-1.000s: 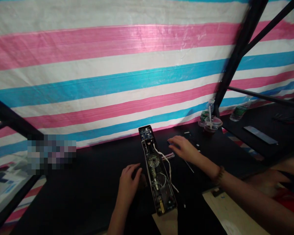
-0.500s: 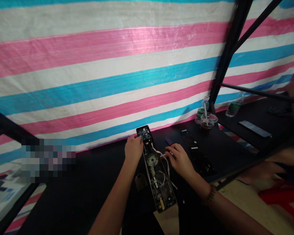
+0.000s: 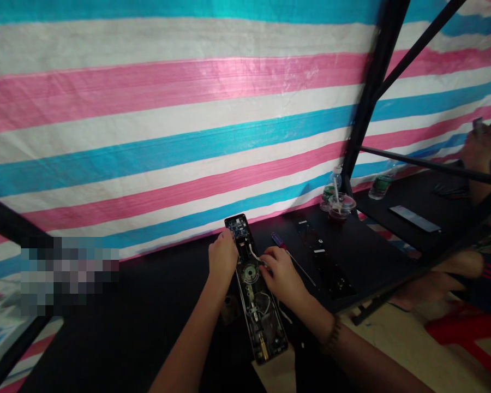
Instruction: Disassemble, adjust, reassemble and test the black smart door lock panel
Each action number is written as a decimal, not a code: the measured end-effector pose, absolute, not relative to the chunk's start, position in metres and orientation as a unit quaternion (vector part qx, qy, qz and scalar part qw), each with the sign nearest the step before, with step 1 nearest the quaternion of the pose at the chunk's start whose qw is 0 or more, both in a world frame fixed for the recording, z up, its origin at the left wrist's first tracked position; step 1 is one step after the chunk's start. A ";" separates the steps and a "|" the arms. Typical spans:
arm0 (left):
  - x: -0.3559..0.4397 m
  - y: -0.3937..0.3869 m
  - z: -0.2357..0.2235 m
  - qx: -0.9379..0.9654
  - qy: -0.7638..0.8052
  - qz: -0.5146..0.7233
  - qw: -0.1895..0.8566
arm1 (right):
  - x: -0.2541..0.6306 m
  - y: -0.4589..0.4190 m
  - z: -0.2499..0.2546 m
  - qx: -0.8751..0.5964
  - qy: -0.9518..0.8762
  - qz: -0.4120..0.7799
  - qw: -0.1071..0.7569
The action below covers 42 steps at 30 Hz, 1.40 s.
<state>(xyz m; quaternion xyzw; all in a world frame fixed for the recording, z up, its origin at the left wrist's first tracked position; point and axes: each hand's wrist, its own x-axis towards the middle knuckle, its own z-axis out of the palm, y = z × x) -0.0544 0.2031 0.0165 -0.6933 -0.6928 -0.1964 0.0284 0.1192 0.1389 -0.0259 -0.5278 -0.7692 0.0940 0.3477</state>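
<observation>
One head cam on the person I'm watching, at the near side of the table (image 3: 143, 305), facing forward and down. Wide and close: forearms (image 3: 194, 330) enter at 7 and 5, left hand (image 3: 224, 257) and right hand (image 3: 281, 274) just below centre, device (image 3: 252, 284) at 6. Sheet (image 3: 180, 117) covers most of 9 through 3, so it's no steep top-down. The table's back edge climbs from 8 to 3: rolled or yawed, can't tell which. Next table (image 3: 409, 195) creeps in at 3.
</observation>
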 end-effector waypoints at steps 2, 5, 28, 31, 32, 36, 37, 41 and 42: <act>-0.060 0.200 0.020 -0.660 -0.699 -0.276 -0.004 | 0.097 0.146 -0.017 -0.508 -0.788 0.099 0.332; -0.071 0.188 0.013 -0.572 -0.689 -0.438 -0.076 | 0.071 0.159 -0.013 -0.518 -0.795 0.100 0.301; -0.024 0.093 -0.056 -0.408 -0.708 -0.520 -0.248 | 0.050 0.188 0.002 -0.478 -0.813 0.154 0.294; -0.023 0.093 -0.056 -0.377 -0.710 -0.528 -0.273 | 0.068 0.183 -0.004 -0.460 -0.821 0.104 0.322; -0.023 0.094 -0.056 -0.375 -0.708 -0.529 -0.278 | 0.075 0.181 -0.007 -0.473 -0.811 0.095 0.332; -0.025 0.097 -0.058 -0.408 -0.692 -0.533 -0.267 | 0.092 0.180 -0.011 -0.539 -0.786 0.084 0.291; -0.026 0.098 -0.059 -0.421 -0.689 -0.527 -0.264 | 0.093 0.181 -0.009 -0.545 -0.787 0.086 0.276; -0.029 0.100 -0.066 -0.436 -0.693 -0.503 -0.276 | 0.090 0.190 0.004 -0.561 -0.790 0.072 0.237; -0.029 0.100 -0.067 -0.436 -0.694 -0.500 -0.279 | 0.089 0.194 0.008 -0.565 -0.792 0.064 0.224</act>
